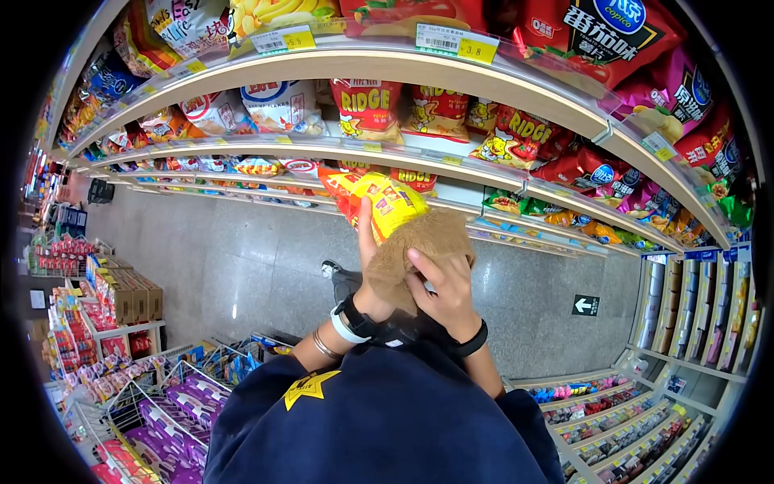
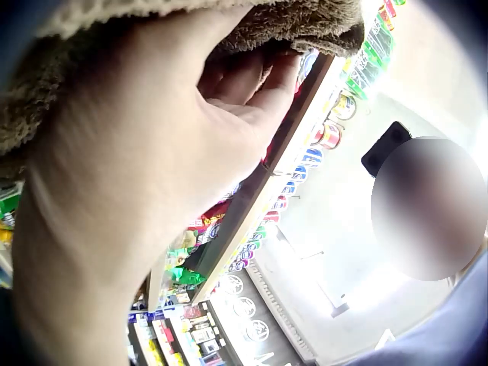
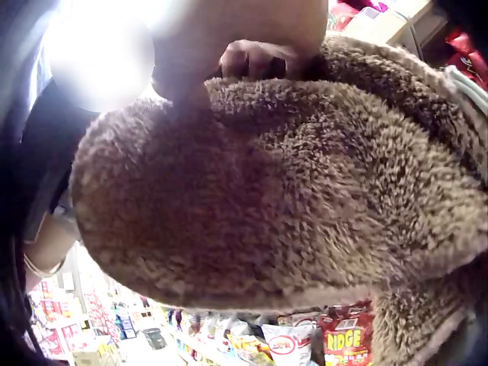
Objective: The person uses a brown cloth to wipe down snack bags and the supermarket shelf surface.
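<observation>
My left hand [image 1: 372,278] grips a yellow and red snack bag [image 1: 395,202] from the left, its thumb laid along the bag's face. A brown fuzzy cloth [image 1: 431,234] drapes over the lower part of that bag and hides it there. From the right, my right hand [image 1: 448,297] pinches the cloth between thumb and fingers, low on its near side. In the left wrist view, cloth covers much of my left hand's upper side. The cloth's pile fills most of the right wrist view, with curled fingers [image 3: 255,59] at its upper edge.
Ahead, shelves [image 1: 266,85] carry many chip bags, including red RIDGE bags [image 1: 367,105]. Grey tiled floor [image 1: 266,266] lies below, with an arrow sign [image 1: 586,305]. Wire baskets with purple packs [image 1: 173,419] stand at left. More stocked shelves [image 1: 621,419] are at lower right.
</observation>
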The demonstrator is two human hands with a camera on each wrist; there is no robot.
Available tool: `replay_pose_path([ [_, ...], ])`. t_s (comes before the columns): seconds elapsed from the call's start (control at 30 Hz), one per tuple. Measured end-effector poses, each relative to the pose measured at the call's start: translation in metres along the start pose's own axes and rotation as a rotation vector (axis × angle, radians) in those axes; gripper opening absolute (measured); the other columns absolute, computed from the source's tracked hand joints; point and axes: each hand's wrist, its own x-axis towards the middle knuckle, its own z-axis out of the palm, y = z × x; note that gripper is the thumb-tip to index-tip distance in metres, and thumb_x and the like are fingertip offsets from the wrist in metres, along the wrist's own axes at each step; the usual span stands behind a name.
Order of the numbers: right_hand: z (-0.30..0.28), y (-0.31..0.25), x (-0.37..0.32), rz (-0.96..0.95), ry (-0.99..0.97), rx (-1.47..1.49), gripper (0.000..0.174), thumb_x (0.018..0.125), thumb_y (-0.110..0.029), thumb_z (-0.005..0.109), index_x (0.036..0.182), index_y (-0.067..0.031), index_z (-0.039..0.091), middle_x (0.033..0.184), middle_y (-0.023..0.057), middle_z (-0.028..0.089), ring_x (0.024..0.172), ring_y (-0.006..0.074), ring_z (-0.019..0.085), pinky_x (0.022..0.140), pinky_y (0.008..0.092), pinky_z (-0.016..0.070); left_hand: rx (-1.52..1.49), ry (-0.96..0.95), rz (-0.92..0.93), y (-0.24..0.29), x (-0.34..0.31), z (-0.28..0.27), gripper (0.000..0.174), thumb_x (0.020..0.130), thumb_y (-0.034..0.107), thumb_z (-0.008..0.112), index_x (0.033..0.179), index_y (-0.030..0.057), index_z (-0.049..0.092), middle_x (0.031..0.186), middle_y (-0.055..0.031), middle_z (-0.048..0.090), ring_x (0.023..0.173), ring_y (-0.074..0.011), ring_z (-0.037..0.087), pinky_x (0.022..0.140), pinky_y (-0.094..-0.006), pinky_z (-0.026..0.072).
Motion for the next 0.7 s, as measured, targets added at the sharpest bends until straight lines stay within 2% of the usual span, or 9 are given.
replay_pose_path([
  [0.03,0.000,0.001,0.003,-0.021,0.000,0.000,0.054,0.063,0.007,0.075,0.114,-0.0064,0.064,0.080,0.0102,0.064,0.069,0.0277,0.060,0.068,0.0375,0.0472,-0.013,0.000,0.001,0.001,-0.001,0.002,0.077,0.087,0.071,0.042,0.128,0.0071,0.050,0.120,-0.0153,0.060,0.111,-0.0280,0.059,0.100,-0.0404,0.0440],
  [0.13,0.010,0.009,-0.007,-0.072,0.126,-0.142,0.041,0.069,0.004,0.072,0.109,-0.0036,0.068,0.075,0.0090,0.065,0.066,0.0263,0.064,0.065,0.0411,0.0497,-0.451,-0.219,-0.033,-0.017,0.003,-0.021,0.061,0.095,0.046,0.048,0.143,0.0155,0.025,0.134,-0.0166,0.047,0.119,-0.0281,0.053,0.106,-0.0433,0.0396],
  [0.2,0.013,0.011,-0.009,-0.106,0.192,-0.154,0.037,0.069,0.006,0.071,0.105,-0.0017,0.069,0.075,0.0101,0.065,0.066,0.0273,0.064,0.066,0.0417,0.0505,-0.618,-0.235,-0.121,-0.017,0.009,-0.027,0.062,0.097,0.041,0.049,0.147,0.0162,0.020,0.138,-0.0169,0.045,0.122,-0.0284,0.051,0.108,-0.0442,0.0381],
  [0.27,0.013,0.010,-0.010,-0.099,0.225,-0.162,0.033,0.070,0.008,0.069,0.102,-0.0003,0.070,0.075,0.0111,0.065,0.066,0.0277,0.063,0.067,0.0413,0.0512,-0.530,-0.040,-0.261,-0.012,0.013,-0.022,0.066,0.095,0.055,0.045,0.141,0.0090,0.036,0.132,-0.0156,0.052,0.119,-0.0285,0.054,0.106,-0.0423,0.0390],
  [0.3,0.013,0.009,-0.011,-0.077,0.226,-0.159,0.032,0.070,0.009,0.068,0.101,0.0003,0.070,0.075,0.0116,0.065,0.066,0.0276,0.063,0.067,0.0406,0.0516,-0.358,0.147,-0.252,-0.008,0.013,-0.007,0.071,0.091,0.064,0.042,0.130,0.0055,0.049,0.125,-0.0145,0.058,0.116,-0.0289,0.056,0.104,-0.0402,0.0404],
  [0.43,0.005,0.012,-0.008,-0.060,0.230,-0.093,0.043,0.065,0.018,0.066,0.104,0.0013,0.067,0.069,0.0122,0.059,0.057,0.0265,0.056,0.055,0.0340,0.0472,-0.375,0.105,-0.253,-0.015,0.015,-0.014,0.070,0.092,0.062,0.041,0.132,0.0051,0.048,0.127,-0.0148,0.057,0.116,-0.0293,0.056,0.104,-0.0408,0.0406],
  [0.6,-0.006,0.013,-0.008,-0.053,0.151,-0.112,0.045,0.064,0.014,0.071,0.107,0.0006,0.067,0.070,0.0116,0.061,0.058,0.0267,0.057,0.056,0.0344,0.0471,-0.413,0.088,-0.379,-0.008,0.015,-0.011,0.069,0.093,0.061,0.039,0.132,0.0043,0.048,0.128,-0.0159,0.057,0.117,-0.0299,0.055,0.104,-0.0411,0.0400],
  [0.63,-0.008,0.013,-0.011,-0.058,0.145,-0.136,0.046,0.064,0.013,0.072,0.108,0.0003,0.066,0.070,0.0114,0.061,0.058,0.0267,0.058,0.056,0.0345,0.0470,-0.325,0.069,-0.404,-0.007,0.013,-0.009,0.073,0.089,0.067,0.039,0.133,0.0099,0.051,0.129,-0.0107,0.058,0.119,-0.0275,0.054,0.103,-0.0421,0.0386],
  [0.7,-0.009,0.013,-0.015,-0.073,0.156,-0.156,0.046,0.064,0.012,0.072,0.108,-0.0001,0.066,0.071,0.0112,0.062,0.060,0.0268,0.059,0.057,0.0344,0.0477,-0.318,0.111,-0.366,-0.004,0.008,-0.002,0.071,0.091,0.063,0.039,0.133,0.0071,0.049,0.129,-0.0134,0.057,0.118,-0.0294,0.055,0.104,-0.0421,0.0391],
])
